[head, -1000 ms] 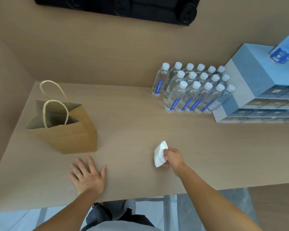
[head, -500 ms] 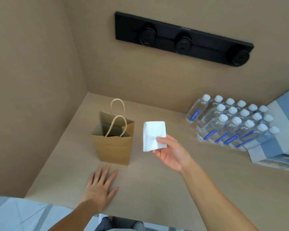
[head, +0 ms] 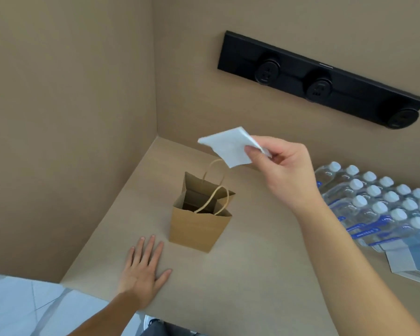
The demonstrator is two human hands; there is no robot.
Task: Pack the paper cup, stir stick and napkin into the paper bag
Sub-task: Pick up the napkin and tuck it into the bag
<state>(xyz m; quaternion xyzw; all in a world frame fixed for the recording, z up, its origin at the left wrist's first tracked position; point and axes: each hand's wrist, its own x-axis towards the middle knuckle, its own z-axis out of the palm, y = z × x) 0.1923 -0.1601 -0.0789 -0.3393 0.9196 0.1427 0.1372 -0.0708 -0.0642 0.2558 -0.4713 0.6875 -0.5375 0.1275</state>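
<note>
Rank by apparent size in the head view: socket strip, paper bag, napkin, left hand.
1. socket strip
2. paper bag
3. napkin and left hand: look alike; the napkin is held up nearer the camera, so unranked.

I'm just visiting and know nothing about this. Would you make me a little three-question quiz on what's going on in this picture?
1. True or false: the napkin is already inside the paper bag.
2. Which hand lies flat on the counter? A) left hand B) right hand C) neither
3. Fill in: the items with white caps grouped at the right are water ____.

Key:
1. False. The right hand holds it in the air, above the open bag.
2. A. The left hand rests palm down near the bag, not touching it.
3. bottles.
</note>
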